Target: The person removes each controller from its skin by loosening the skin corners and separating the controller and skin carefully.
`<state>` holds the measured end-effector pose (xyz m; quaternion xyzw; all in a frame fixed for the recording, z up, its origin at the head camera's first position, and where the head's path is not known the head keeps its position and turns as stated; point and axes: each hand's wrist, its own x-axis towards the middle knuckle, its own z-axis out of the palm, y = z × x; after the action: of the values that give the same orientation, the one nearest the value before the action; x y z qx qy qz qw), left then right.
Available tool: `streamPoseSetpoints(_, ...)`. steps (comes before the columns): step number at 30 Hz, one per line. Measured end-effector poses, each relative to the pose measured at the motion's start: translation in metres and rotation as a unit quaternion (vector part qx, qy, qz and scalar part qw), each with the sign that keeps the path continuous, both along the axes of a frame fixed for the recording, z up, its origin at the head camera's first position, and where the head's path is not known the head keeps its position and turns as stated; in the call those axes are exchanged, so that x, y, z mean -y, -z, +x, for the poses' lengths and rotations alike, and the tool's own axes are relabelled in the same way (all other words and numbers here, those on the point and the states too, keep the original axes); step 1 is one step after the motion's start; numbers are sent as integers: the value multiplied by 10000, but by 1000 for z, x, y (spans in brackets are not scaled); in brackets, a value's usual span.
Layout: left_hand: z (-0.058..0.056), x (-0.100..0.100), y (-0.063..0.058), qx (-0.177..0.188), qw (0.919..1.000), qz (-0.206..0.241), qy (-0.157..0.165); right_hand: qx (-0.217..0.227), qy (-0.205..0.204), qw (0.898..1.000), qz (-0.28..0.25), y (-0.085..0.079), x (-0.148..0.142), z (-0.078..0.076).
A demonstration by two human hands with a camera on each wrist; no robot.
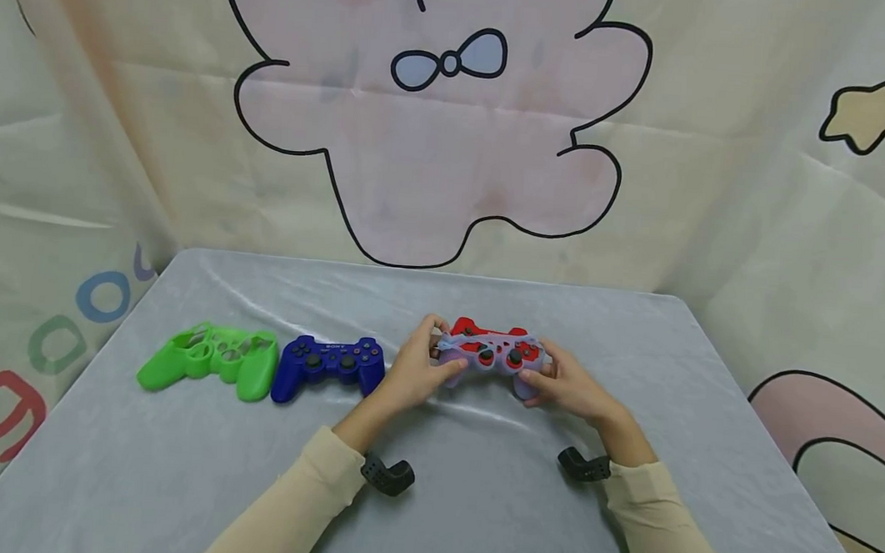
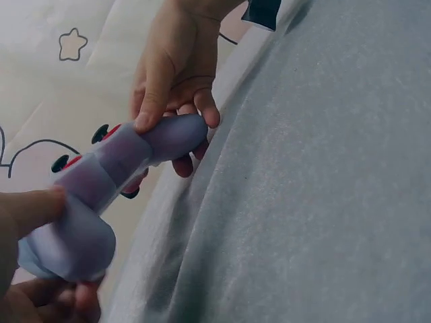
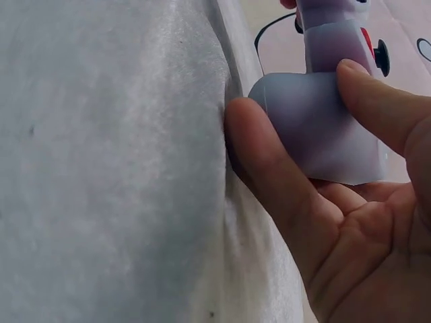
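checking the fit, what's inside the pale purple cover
A red controller, its top edge and dark sticks showing. The pale purple cover hides its handles.

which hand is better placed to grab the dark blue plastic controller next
Likely the left hand: it is nearer the blue controller than the right hand is, though both hold the red plastic controller and its translucent lilac cover.

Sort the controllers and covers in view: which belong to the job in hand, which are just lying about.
Job in hand:
red controller
purple cover, partly over it
left hand and right hand, holding them

Lying about, apparently:
green cover, empty
blue controller, uncovered
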<state>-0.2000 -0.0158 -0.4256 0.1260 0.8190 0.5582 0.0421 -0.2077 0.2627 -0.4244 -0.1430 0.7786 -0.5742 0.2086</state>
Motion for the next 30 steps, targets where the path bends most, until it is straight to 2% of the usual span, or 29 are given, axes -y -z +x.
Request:
streamPoseSetpoints(4,4,0,2,-59,9971,-722,240,59,189,9995,226,-1,1,2)
streamPoseSetpoints(6,5,1,5,-117,9951,-923,340,38,221,9992,332,-1,0,4)
streamPoseSetpoints(15,3,2,6,5,9914,-1233,439,-772,46,9932,868,2,-1,-1)
streamPoseSetpoints(22,3,1,6,90,9897,-1372,397,-856,-10,9910,1030,3,-2,-3)
streamPoseSetpoints(30,4,-1,8,-121,9858,-1615,435,-1045,-111,9871,1209,3,-2,-3)
